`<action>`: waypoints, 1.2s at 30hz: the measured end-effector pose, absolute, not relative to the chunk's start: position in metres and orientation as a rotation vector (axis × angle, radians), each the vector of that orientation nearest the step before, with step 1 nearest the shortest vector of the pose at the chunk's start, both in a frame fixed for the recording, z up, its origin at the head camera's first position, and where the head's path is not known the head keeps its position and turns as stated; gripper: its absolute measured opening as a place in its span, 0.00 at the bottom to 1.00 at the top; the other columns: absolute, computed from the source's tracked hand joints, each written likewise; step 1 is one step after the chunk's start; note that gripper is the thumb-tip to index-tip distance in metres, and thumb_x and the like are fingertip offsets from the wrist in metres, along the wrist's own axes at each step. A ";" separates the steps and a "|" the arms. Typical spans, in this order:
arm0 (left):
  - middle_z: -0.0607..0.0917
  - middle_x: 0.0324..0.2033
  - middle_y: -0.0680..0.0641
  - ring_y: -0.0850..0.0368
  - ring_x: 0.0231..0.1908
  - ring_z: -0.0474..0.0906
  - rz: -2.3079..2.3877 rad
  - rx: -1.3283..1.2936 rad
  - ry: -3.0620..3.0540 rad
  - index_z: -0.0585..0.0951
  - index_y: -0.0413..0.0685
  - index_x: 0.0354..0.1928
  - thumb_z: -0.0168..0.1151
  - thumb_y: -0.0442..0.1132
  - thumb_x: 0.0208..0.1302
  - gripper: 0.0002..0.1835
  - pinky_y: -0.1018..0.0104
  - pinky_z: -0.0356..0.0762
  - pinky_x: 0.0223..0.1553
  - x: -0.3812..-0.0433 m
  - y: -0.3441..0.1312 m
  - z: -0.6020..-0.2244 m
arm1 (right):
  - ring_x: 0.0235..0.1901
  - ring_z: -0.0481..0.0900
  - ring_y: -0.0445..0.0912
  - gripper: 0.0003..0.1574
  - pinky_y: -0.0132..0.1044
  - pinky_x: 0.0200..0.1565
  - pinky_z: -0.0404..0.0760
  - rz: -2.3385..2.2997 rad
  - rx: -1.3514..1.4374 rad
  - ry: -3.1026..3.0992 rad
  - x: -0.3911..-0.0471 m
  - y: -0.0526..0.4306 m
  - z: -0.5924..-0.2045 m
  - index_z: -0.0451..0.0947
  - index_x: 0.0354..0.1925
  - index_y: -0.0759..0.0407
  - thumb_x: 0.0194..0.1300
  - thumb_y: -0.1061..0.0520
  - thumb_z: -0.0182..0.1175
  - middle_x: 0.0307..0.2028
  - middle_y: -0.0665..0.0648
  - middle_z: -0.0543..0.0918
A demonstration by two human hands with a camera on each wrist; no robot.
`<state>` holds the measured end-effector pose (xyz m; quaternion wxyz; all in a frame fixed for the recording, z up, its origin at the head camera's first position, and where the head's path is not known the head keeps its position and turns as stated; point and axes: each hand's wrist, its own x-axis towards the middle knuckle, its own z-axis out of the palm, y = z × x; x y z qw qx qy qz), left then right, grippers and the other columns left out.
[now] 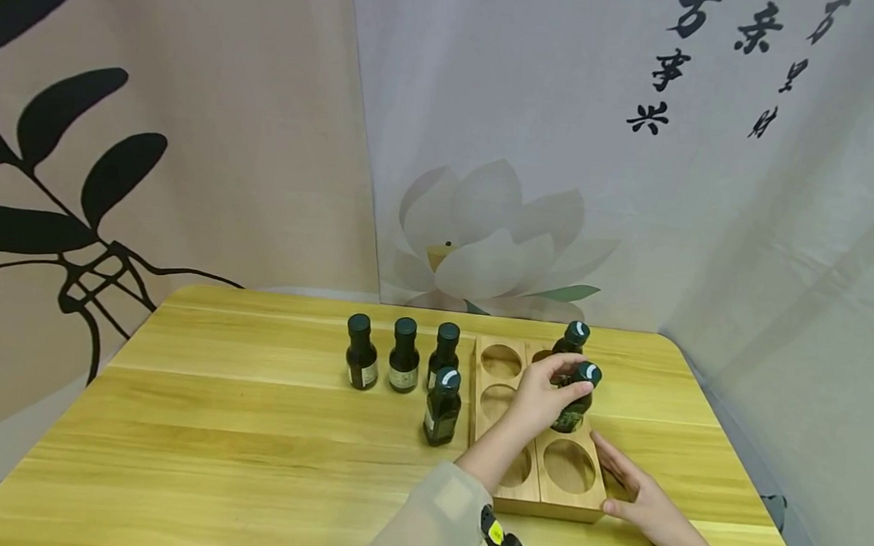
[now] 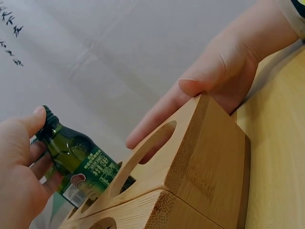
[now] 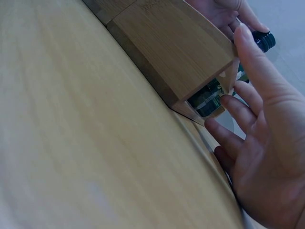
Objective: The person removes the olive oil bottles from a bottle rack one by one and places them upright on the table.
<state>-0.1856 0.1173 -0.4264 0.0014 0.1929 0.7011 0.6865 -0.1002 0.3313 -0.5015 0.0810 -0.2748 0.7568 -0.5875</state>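
My left hand holds a small dark green bottle between thumb and fingers near its neck. The bottle is tilted, and its lower end sits in a round hole of the wooden bottle rack. At the rack's near right corner is my right hand, with its fingers extended along the right side and its thumb by the near end. In the right wrist view, the fingers reach past the rack's open end. Another capped bottle stands in the rack's far right part, partly hidden behind my left hand.
Left of the rack, on the wooden table, stand several similar bottles. Three form a back row, including a leftmost bottle, and a single bottle is nearer me. A printed cloth hangs behind the table.
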 end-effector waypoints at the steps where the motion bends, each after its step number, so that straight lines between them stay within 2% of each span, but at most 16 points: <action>1: 0.82 0.43 0.56 0.59 0.48 0.77 2.151 0.611 2.208 0.81 0.52 0.54 0.66 0.39 0.62 0.17 0.67 0.73 0.50 -0.186 0.117 -0.426 | 0.66 0.57 0.33 0.47 0.23 0.60 0.57 -1.756 -0.816 2.262 -0.100 0.332 -0.502 0.47 0.74 0.62 0.67 0.58 0.61 0.71 0.45 0.56; 5: 0.83 0.43 0.56 0.64 0.46 0.77 2.167 0.646 2.211 0.81 0.50 0.54 0.66 0.38 0.62 0.17 0.67 0.72 0.51 -0.185 0.117 -0.424 | 0.65 0.57 0.32 0.47 0.22 0.60 0.57 -1.757 -0.764 2.248 -0.101 0.333 -0.504 0.47 0.75 0.59 0.67 0.57 0.61 0.71 0.45 0.56; 11: 0.82 0.41 0.60 0.67 0.42 0.77 2.206 0.660 2.180 0.81 0.53 0.54 0.66 0.39 0.62 0.18 0.70 0.75 0.44 -0.184 0.116 -0.414 | 0.66 0.56 0.32 0.47 0.22 0.60 0.57 -1.737 -0.783 2.261 -0.102 0.334 -0.505 0.47 0.75 0.59 0.67 0.58 0.60 0.72 0.48 0.54; 14: 0.82 0.41 0.61 0.68 0.42 0.76 2.223 0.664 2.177 0.81 0.54 0.54 0.67 0.40 0.61 0.18 0.71 0.75 0.44 -0.182 0.114 -0.406 | 0.66 0.55 0.33 0.47 0.22 0.60 0.56 -1.742 -0.802 2.256 -0.102 0.334 -0.505 0.47 0.75 0.60 0.67 0.58 0.60 0.72 0.47 0.54; 23: 0.82 0.40 0.59 0.65 0.40 0.77 2.263 0.703 2.141 0.81 0.54 0.55 0.67 0.39 0.61 0.18 0.72 0.77 0.40 -0.177 0.107 -0.377 | 0.66 0.55 0.33 0.47 0.22 0.60 0.56 -1.746 -0.795 2.247 -0.102 0.335 -0.506 0.47 0.75 0.58 0.68 0.56 0.60 0.71 0.45 0.55; 32: 0.84 0.39 0.53 0.64 0.40 0.78 2.321 0.758 2.151 0.82 0.50 0.53 0.68 0.36 0.60 0.18 0.68 0.77 0.43 -0.170 0.097 -0.350 | 0.67 0.54 0.33 0.47 0.23 0.61 0.56 -1.747 -0.849 2.242 -0.102 0.334 -0.505 0.46 0.75 0.60 0.68 0.57 0.60 0.72 0.44 0.54; 36: 0.83 0.41 0.50 0.60 0.41 0.77 2.327 0.763 2.160 0.81 0.48 0.54 0.67 0.35 0.60 0.18 0.68 0.77 0.41 -0.166 0.089 -0.338 | 0.67 0.54 0.33 0.46 0.23 0.61 0.57 -1.747 -0.829 2.232 -0.102 0.334 -0.506 0.46 0.75 0.60 0.68 0.57 0.59 0.72 0.46 0.53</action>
